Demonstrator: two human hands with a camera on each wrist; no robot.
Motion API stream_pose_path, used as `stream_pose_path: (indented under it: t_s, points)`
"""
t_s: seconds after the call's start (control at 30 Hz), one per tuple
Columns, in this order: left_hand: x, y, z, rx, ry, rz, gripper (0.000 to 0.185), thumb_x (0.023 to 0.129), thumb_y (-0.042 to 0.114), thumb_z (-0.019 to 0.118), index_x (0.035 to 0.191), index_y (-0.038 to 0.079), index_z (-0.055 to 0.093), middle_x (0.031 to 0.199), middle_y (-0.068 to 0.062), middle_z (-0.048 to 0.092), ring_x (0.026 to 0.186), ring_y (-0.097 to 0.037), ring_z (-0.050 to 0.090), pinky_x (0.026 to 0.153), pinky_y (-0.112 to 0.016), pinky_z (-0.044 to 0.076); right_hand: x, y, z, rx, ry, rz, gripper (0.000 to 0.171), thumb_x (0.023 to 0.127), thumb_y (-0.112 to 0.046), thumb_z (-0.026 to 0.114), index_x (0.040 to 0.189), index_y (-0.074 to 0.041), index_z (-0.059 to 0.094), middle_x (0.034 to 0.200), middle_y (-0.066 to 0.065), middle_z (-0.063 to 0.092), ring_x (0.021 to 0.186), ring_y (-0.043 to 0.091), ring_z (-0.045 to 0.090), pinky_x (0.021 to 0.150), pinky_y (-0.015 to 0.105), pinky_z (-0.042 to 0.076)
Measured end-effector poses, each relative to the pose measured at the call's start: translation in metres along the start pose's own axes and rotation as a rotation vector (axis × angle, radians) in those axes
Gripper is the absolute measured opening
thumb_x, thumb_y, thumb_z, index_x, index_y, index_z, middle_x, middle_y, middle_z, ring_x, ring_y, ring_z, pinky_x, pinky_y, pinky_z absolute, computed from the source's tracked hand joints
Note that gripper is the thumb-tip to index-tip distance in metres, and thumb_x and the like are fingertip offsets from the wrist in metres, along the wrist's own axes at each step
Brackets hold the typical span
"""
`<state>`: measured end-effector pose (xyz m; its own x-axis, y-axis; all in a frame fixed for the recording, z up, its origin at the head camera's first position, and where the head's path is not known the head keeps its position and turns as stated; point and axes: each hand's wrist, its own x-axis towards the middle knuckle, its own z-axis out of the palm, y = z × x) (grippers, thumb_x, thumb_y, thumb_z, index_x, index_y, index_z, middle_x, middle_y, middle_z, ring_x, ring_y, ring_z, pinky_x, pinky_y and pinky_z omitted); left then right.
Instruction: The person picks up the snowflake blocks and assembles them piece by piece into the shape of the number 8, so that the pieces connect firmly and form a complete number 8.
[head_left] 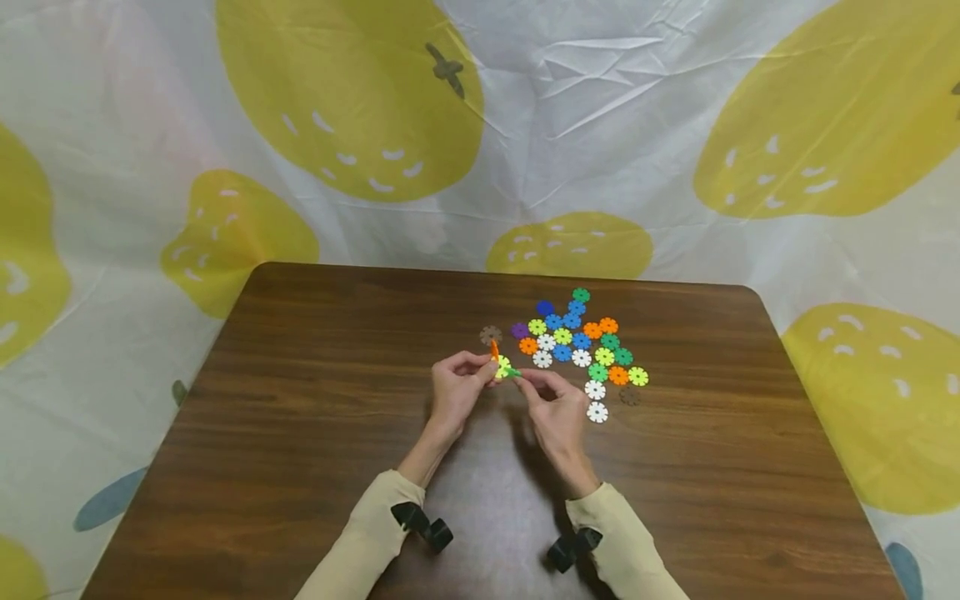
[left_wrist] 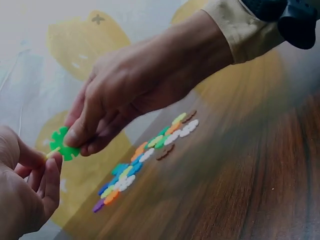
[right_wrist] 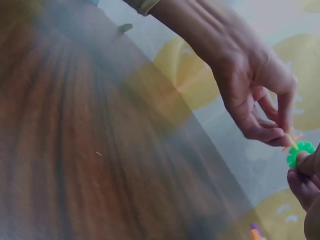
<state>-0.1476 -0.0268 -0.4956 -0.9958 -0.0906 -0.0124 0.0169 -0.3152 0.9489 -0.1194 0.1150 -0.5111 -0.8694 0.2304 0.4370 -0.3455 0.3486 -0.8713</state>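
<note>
Table (head_left: pixel 300 433) stands before a hanging cloth backdrop (head_left: pixel 600 125). Cluster of flat discs (head_left: pixel 581 342) lies on the table, right of centre, toward the far edge. Both hands meet above the table just near-left of the cluster: left hand (head_left: pixel 457 387) on the left, right hand (head_left: pixel 555 408) on the right, small disc assembly (head_left: pixel 502 367) between their fingertips. One lone disc (head_left: pixel 491 335) lies just behind the left hand.

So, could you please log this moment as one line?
left hand: pinches orange-yellow discs | right hand: pinches green disc against them | loose discs: on table
</note>
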Motion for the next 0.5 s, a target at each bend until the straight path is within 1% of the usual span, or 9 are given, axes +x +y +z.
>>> stream_pose_path:
  t_s: [0.07, 0.17, 0.27, 0.4, 0.5]
  points:
    - [0.001, 0.0, -0.001, 0.038, -0.014, 0.015, 0.017, 0.085, -0.011, 0.072, 0.098, -0.021, 0.067, 0.091, -0.033, 0.071, 0.061, -0.009, 0.069, 0.063, -0.027, 0.062, -0.001, 0.0, 0.001, 0.023, 0.0, 0.028, 0.011, 0.081, 0.0, 0.083, 0.092, 0.001, 0.079, 0.086, 0.018, 0.077, 0.068, 0.035, 0.072, 0.062, 0.009, 0.051]
    - [0.004, 0.0, -0.004, 0.088, -0.033, 0.04, 0.018, 0.087, -0.007, 0.073, 0.101, -0.018, 0.069, 0.094, -0.034, 0.071, 0.063, -0.009, 0.069, 0.066, -0.034, 0.063, -0.001, -0.004, 0.001, 0.041, -0.01, 0.058, 0.014, 0.08, 0.003, 0.082, 0.093, 0.006, 0.078, 0.088, 0.022, 0.076, 0.071, 0.04, 0.073, 0.065, 0.011, 0.054]
    - [0.006, 0.001, -0.008, 0.088, -0.016, 0.037, 0.019, 0.088, -0.006, 0.072, 0.104, -0.016, 0.069, 0.095, -0.032, 0.071, 0.063, -0.009, 0.07, 0.067, -0.037, 0.063, 0.0, -0.016, -0.004, 0.046, -0.03, 0.071, 0.016, 0.08, 0.007, 0.08, 0.095, 0.011, 0.076, 0.091, 0.025, 0.075, 0.076, 0.039, 0.074, 0.069, 0.016, 0.057]
    - [0.008, 0.003, -0.012, 0.057, 0.018, 0.006, 0.02, 0.088, -0.008, 0.069, 0.106, -0.017, 0.067, 0.095, -0.027, 0.072, 0.064, -0.008, 0.07, 0.064, -0.029, 0.062, 0.002, -0.028, -0.018, 0.042, -0.035, 0.091, 0.018, 0.08, 0.011, 0.079, 0.097, 0.012, 0.075, 0.091, 0.028, 0.075, 0.077, 0.03, 0.075, 0.07, 0.017, 0.058]
    - [0.007, 0.002, -0.014, 0.065, 0.001, -0.018, 0.022, 0.088, -0.008, 0.068, 0.108, -0.017, 0.066, 0.096, -0.024, 0.072, 0.068, -0.006, 0.069, 0.065, -0.024, 0.061, 0.004, -0.017, -0.029, 0.033, -0.03, 0.112, 0.021, 0.08, 0.01, 0.079, 0.101, 0.011, 0.074, 0.093, 0.028, 0.074, 0.078, 0.026, 0.074, 0.071, 0.016, 0.058]
